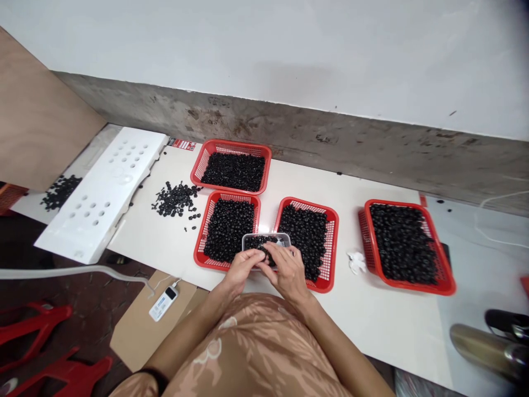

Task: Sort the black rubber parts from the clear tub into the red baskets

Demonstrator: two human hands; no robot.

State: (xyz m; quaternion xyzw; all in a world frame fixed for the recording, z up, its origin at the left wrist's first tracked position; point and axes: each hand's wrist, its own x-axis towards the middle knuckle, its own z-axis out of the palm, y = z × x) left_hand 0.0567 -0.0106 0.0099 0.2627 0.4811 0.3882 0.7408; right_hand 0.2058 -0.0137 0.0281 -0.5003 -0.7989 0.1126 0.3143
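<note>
My left hand (243, 267) and my right hand (286, 269) meet over a small clear plastic box (245, 242) that holds small black parts. Both hands have their fingers pinched together around a small black part (263, 251), largely hidden by the fingertips. Left of the box stands a red basket (200, 258) full of round black pieces. To its right is another red basket (333, 242), also filled with round black pieces. Behind the left one, a third red basket (266, 165) contains smaller black parts.
A further red basket (446, 275) of black pieces stands at the right, near a crumpled white tissue (356, 262). Loose black parts (176, 199) lie on the white table (173, 242). A white panel with holes (103, 187) is at the left. A power bank (163, 303) rests on cardboard below.
</note>
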